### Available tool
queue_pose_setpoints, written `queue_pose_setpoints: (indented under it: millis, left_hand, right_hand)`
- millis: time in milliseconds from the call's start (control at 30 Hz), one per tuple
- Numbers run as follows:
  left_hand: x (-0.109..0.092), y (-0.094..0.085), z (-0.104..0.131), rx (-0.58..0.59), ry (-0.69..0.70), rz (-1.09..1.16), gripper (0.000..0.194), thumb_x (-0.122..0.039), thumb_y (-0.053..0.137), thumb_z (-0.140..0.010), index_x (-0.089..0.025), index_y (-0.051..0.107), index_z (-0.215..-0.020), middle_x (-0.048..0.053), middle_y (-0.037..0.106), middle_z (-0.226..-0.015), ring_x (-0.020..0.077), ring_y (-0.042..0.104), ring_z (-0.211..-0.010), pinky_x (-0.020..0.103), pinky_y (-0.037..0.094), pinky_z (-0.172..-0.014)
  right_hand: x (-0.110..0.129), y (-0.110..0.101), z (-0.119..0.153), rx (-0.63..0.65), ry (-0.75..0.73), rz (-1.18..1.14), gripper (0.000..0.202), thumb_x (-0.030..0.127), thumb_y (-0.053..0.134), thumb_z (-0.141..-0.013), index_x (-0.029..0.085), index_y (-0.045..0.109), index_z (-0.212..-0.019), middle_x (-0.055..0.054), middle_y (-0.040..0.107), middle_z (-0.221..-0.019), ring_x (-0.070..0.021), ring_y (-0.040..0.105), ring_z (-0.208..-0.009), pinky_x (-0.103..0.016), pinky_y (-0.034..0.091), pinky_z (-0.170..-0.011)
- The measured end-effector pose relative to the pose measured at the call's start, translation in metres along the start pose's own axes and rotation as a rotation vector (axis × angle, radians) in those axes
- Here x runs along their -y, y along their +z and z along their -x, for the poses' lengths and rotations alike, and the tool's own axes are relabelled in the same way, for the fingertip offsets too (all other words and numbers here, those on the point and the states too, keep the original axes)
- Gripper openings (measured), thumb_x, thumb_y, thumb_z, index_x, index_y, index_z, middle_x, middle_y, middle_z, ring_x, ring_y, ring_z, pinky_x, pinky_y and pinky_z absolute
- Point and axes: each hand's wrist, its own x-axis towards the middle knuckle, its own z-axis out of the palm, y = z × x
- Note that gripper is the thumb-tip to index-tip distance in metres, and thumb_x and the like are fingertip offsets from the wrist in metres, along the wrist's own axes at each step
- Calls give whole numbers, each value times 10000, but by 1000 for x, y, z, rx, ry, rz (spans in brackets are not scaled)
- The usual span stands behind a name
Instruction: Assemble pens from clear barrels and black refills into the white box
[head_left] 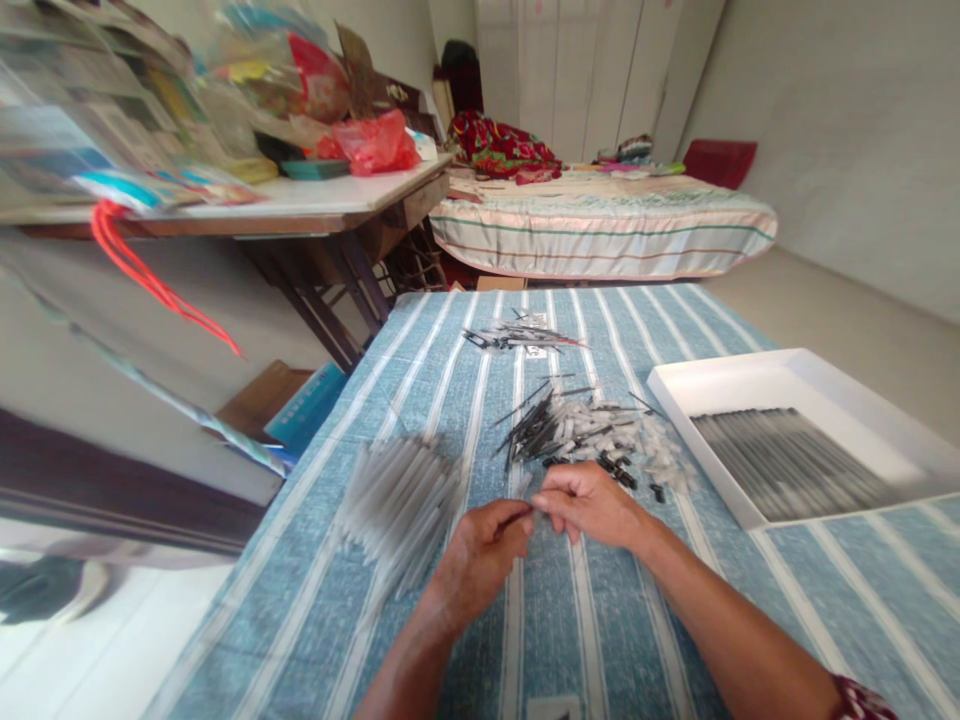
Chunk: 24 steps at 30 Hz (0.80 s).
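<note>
My left hand (480,555) and my right hand (589,500) meet over the striped cloth, fingers closed in a pinch. Whatever they hold between the fingertips is too small and hidden to name. Just beyond my right hand lies a loose heap of small translucent white pieces (600,425), with thin black sticks (531,430) at its left side. Short black pieces (616,470) lie right by my right knuckles. To the left of my left hand is a pile of frosted grey tubes (405,500), roughly side by side.
A white open box (806,370) with a row of dark-grey pen-like sticks (787,460) stands at the right. Farther back lies a small pile of thin black pieces (517,335). A cluttered desk (315,215) is at the left; a bed (600,230) stands behind the blue striped tablecloth (360,630).
</note>
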Motion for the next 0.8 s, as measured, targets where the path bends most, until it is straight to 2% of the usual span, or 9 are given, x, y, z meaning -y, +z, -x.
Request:
queue_pose_setpoints:
  millis: [167, 433, 533, 667, 800]
  left_hand:
    - [1, -4, 1, 20, -27, -55, 211, -290, 510, -753, -159, 619, -629, -21, 543, -536, 128, 485, -514, 237, 359, -516]
    - [5, 4, -2, -102, -17, -35, 117, -238, 627, -639, -157, 550, -606, -70, 403, -503, 88, 349, -478, 216, 258, -456]
    - [3, 1, -1, -46, -26, -95, 145, -265, 605, -662, -161, 551, -578, -65, 410, -494, 96, 369, -483, 219, 266, -463]
    - [-3, -8, 2, 72, -18, -176, 270, -317, 498, -752, -169, 591, -546, -32, 518, -506, 124, 471, -523, 233, 331, -521]
    - [-5, -8, 2, 73, -39, -198, 242, -311, 523, -725, -169, 601, -546, -36, 523, -493, 119, 454, -500, 231, 322, -509]
  right_hand:
    - [-2, 0, -1, -20, 16, -21, 317, 406, 523, -808, 164, 501, -604, 54, 526, -460, -54, 466, -330, -150, 318, -335]
    - [0, 1, -2, -9, 58, -23, 338, 409, 509, -812, 169, 479, -575, 59, 514, -430, -56, 450, -304, -153, 293, -316]
    - [1, -2, -2, -28, 53, -32, 343, 416, 517, -805, 170, 474, -570, 57, 518, -434, -58, 454, -311, -156, 299, -324]
    - [2, -7, -1, -62, 47, -53, 352, 432, 540, -785, 169, 468, -561, 55, 525, -430, -56, 445, -310, -160, 308, -334]
    - [2, -7, -2, -62, 72, -80, 346, 438, 553, -771, 168, 469, -572, 62, 517, -422, -54, 449, -305, -151, 299, -323]
